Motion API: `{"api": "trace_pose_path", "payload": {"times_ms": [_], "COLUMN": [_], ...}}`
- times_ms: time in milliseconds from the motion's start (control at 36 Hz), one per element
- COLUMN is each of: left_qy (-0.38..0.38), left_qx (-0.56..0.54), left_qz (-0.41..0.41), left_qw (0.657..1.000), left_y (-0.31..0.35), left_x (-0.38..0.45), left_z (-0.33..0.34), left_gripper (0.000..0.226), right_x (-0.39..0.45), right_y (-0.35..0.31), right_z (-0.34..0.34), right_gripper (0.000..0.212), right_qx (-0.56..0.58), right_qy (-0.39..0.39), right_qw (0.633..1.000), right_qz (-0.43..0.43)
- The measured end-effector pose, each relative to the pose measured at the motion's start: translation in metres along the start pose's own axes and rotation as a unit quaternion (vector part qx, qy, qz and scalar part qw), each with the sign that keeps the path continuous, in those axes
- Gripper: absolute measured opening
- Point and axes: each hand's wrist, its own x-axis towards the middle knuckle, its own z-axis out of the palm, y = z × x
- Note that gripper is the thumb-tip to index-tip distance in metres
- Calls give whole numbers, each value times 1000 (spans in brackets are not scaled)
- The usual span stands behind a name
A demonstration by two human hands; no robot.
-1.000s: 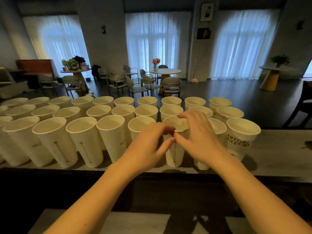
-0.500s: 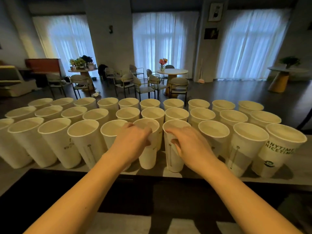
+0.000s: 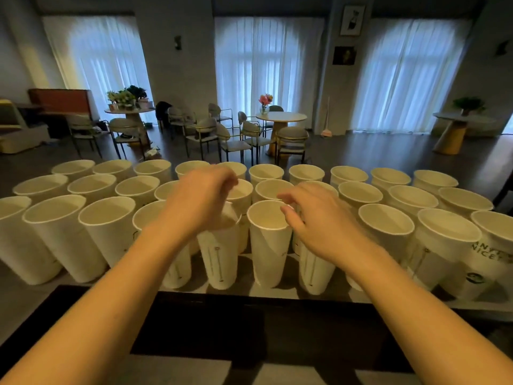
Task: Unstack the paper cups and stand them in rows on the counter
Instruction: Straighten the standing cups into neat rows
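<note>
I'm watching both hands lifting off the front-row cups since half a second ago: left hand (image 3: 204,200) loosely curled, right hand (image 3: 319,220) spread, both holding nothing. Paper cups (image 3: 270,243) are standing in three rows across mid-frame on the counter (image 3: 25,298), suggesting the task is nearly finished.

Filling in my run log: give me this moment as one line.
stage: arranging rows | left hand: over front-row cup | right hand: open, above cups | counter: three rows upright
</note>
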Motion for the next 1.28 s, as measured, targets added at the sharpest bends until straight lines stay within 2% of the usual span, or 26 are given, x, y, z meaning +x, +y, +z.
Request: {"api": "trace_pose_path", "payload": {"times_ms": [83, 194, 278, 361, 472, 611, 750, 1083, 1278], "left_qy": [-15, -65, -132, -158, -159, -151, -140, -116, -104], "left_qx": [54, 164, 229, 226, 220, 211, 212, 207, 209], "left_qz": [-80, -120, -145, -159, -162, -172, -164, -168, -159], "left_qw": [995, 977, 953, 948, 949, 950, 953, 957, 959], "left_y": [-36, -50, -56, -60, -63, -67, -68, -79, -77], "left_x": [25, 53, 65, 70, 72, 69, 66, 69, 69], "left_z": [6, 23, 32, 37, 38, 36, 36, 38, 41], "left_gripper": [17, 44, 57, 51, 35, 35, 31, 37, 33], "right_x": [33, 69, 87, 97, 103, 105, 104, 107, 104], "right_y": [-12, -16, -19, -17, -12, -10, -14, -21, -23], "right_z": [12, 28, 37, 44, 49, 51, 52, 55, 57], "right_gripper": [21, 12, 16, 20, 29, 27, 25, 19, 29], "right_qx": [-31, -93, -76, -53, -25, -14, -23, -17, -14], "right_qy": [-28, -62, -95, -109, -112, -99, -88, -92, -78], "right_qw": [999, 988, 983, 980, 977, 974, 978, 981, 985], "right_qz": [25, 102, 139, 156, 181, 202, 190, 170, 153]}}
